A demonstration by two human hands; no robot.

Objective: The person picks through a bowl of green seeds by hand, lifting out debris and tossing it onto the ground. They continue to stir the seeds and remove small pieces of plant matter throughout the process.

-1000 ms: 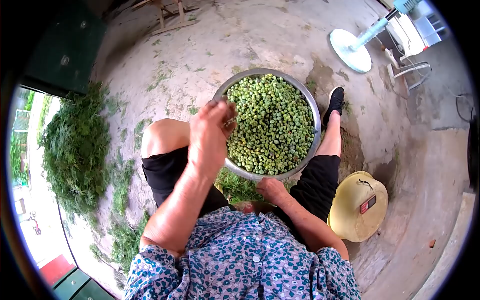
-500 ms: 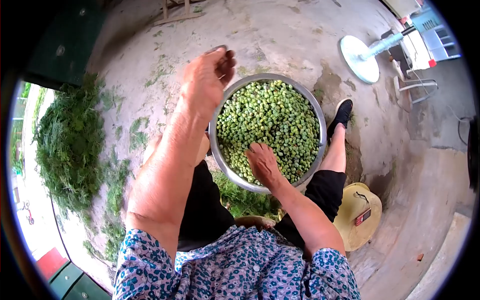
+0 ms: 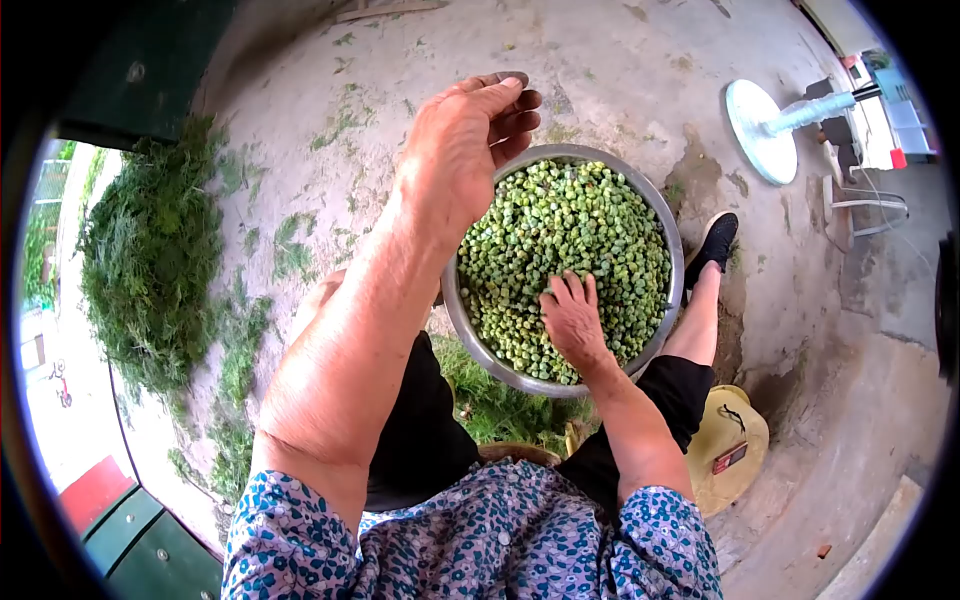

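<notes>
A wide metal basin [image 3: 676, 262] is heaped with small round green berries or seed pods [image 3: 560, 215]. My right hand [image 3: 577, 325] rests on the heap, its fingers apart and the tips touching the green pieces. Raised above the basin's left rim is my left hand [image 3: 470, 140]. Its fingers are loosely curled and apart, with dark fingertips, and I see nothing in them. My left wrist and hand cover part of the rim.
Feathery green plants [image 3: 150, 270] lie piled at the left, with more greenery [image 3: 500, 395] below the basin. A straw hat [image 3: 715, 490] with a small red device [image 3: 730, 458] on it lies at the right. A fan's white round base [image 3: 762, 132] stands at upper right.
The view has shifted, so the basin appears farther right. My right hand has moved slightly over the heap and its fingers are more spread. My left hand stays raised, now closer above the basin.
</notes>
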